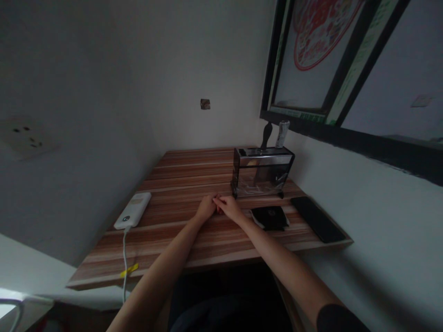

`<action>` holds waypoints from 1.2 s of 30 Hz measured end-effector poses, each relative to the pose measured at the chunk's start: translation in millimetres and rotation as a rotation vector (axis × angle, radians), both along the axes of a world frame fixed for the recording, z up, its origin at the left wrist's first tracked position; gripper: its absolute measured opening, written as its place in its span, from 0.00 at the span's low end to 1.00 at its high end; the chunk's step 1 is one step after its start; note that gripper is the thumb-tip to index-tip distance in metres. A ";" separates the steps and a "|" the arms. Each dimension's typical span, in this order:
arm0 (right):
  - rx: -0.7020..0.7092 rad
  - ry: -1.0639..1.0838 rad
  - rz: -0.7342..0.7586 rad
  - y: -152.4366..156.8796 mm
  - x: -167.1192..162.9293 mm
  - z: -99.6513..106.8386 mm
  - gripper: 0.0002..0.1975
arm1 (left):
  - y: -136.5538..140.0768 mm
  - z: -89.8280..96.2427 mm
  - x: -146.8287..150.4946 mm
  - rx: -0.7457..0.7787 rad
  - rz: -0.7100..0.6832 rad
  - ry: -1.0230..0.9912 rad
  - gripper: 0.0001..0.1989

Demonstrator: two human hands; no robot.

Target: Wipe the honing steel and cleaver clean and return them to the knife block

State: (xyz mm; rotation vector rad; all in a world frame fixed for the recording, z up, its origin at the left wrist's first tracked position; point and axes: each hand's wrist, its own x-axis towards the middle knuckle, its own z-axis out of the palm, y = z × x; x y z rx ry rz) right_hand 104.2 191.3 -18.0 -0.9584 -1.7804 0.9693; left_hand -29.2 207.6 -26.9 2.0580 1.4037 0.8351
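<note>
My left hand point(206, 206) and my right hand point(228, 205) meet over the middle of the wooden tabletop point(194, 173). Both have curled fingers that press together at the tips. Whatever may be between them is hidden or too small to name. Just beyond my right hand stands a knife block point(265, 177) with a see-through front and a black frame, with a black handle point(266, 134) and a wrapped pale handle point(282, 133) sticking out of its top. A flat black pouch-like item point(270, 217) with pale edges lies beside my right wrist.
A white power bank point(134, 210) lies at the left, its white cable point(125, 258) running over the front edge by a yellow strip point(129, 270). A dark phone-like slab point(317, 219) lies at the right edge. Walls border the table; a black-framed window point(311, 121) is at upper right.
</note>
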 end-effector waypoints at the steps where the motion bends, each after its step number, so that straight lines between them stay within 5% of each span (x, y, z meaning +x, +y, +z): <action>1: 0.000 0.001 0.000 0.0 0.0 -0.2 0.27 | 0.0 0.1 0.1 0.003 0.001 -0.001 0.14; 36: -0.004 -0.013 -0.003 -0.2 0.7 0.9 0.27 | -0.5 1.4 0.2 0.032 0.001 -0.010 0.12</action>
